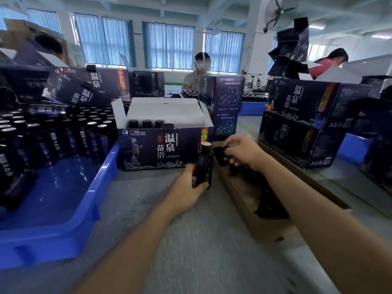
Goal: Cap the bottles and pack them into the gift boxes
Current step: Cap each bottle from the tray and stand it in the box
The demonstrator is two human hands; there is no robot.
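My left hand (187, 188) grips a dark bottle (204, 164) upright on the grey table, just in front of the open gift box (165, 143). The bottle's top shows a silver seal. My right hand (244, 152) reaches into the shallow cardboard tray (265, 228) and curls its fingers round a black cap (221, 152). Inside the gift box, three capped bottles (146, 123) stand along its back left. More black caps lie in the tray beneath my right forearm.
A blue plastic bin (63, 209) at the left holds several uncapped dark bottles (53, 134). Closed dark gift boxes (307, 119) are stacked at the right and behind. Two people work at the far tables. A fan hangs at the upper right.
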